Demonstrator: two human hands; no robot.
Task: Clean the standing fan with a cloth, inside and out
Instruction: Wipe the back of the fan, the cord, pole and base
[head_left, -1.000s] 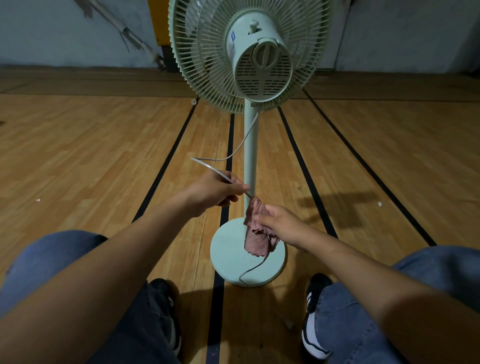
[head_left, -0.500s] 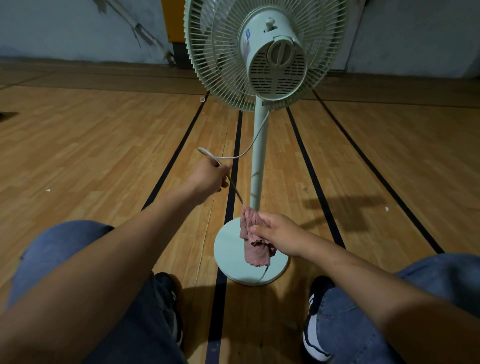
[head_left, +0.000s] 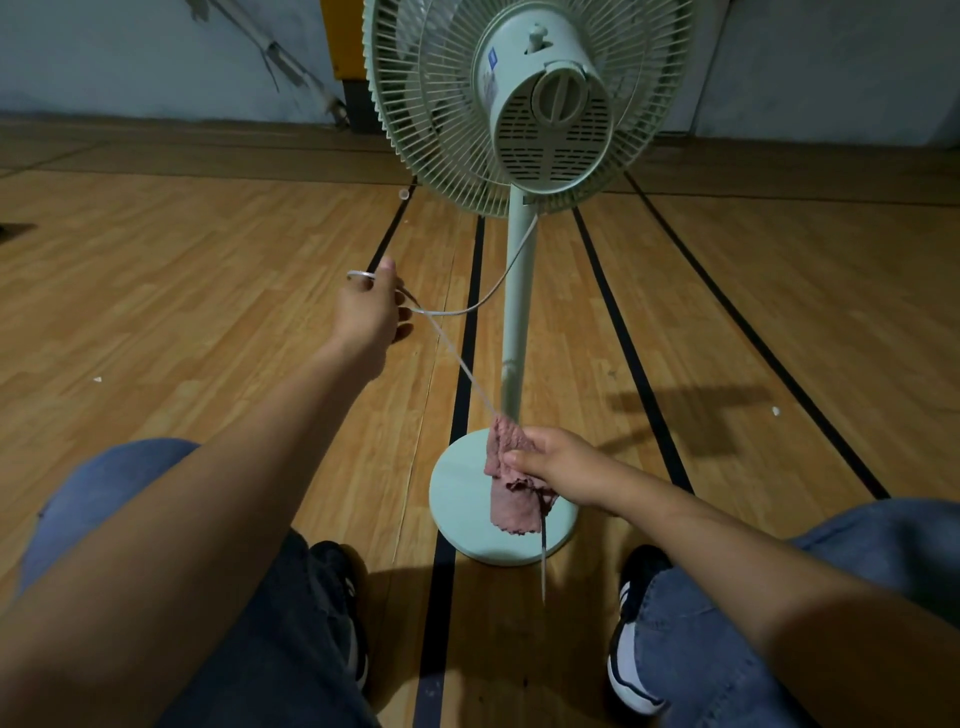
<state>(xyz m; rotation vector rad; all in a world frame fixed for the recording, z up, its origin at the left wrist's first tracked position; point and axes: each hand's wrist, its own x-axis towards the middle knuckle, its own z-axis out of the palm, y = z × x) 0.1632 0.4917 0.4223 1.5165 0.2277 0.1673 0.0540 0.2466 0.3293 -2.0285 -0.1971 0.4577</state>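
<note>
I log the right hand (head_left: 558, 460) just in front of the fan's round base (head_left: 457, 499), fingers curled round a pink cloth (head_left: 511, 488) bunched about the power cord (head_left: 457, 358). The cord leaves the cloth taut, rising left of the pole (head_left: 517, 306) to the left hand (head_left: 371, 309), which pinches it with curled fingers, a loop showing above the thumb. From there the cord sags across to the pole's top. The standing fan (head_left: 530, 104) is upright on the wooden floor (head_left: 182, 291), motor housing toward me.
</note>
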